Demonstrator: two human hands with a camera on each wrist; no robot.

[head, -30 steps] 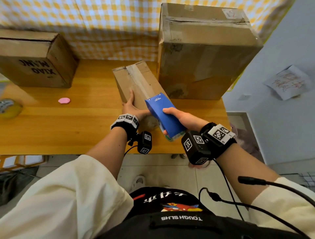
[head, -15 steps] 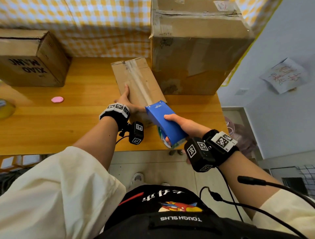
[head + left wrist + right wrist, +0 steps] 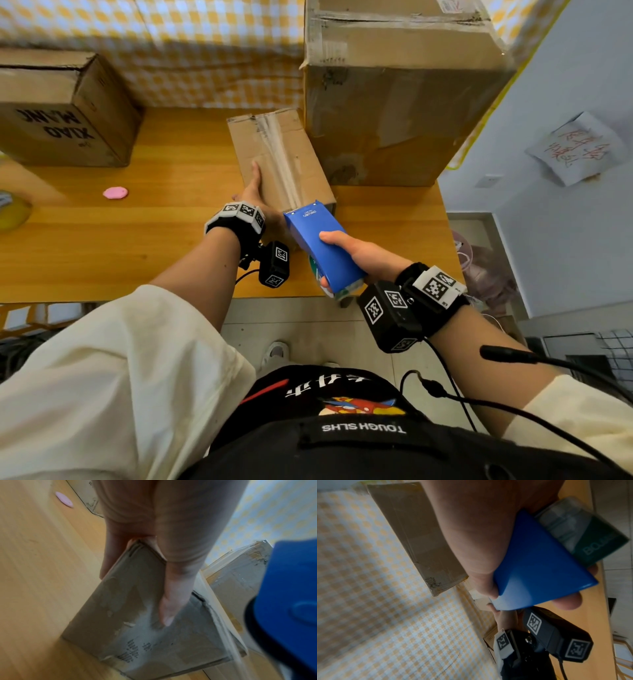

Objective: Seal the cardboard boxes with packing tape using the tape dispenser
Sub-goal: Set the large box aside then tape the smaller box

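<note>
A small cardboard box lies on the wooden table, with clear tape running along its top seam. My left hand braces its near left corner: the thumb lies flat on the near face and straight fingers run along the left side. My right hand grips the blue tape dispenser, whose nose sits at the box's near top edge. The right wrist view shows the dispenser with its tape roll behind it. The blue body also fills the right of the left wrist view.
A large cardboard box stands right behind the small one, almost touching it. Another printed box sits at the back left. A pink flat object and a yellow thing lie to the left. The table's near edge runs under my wrists.
The dispenser has slid toward me along the top seam, from mid-box to the near edge. My left hand has stayed on the box's corner.
</note>
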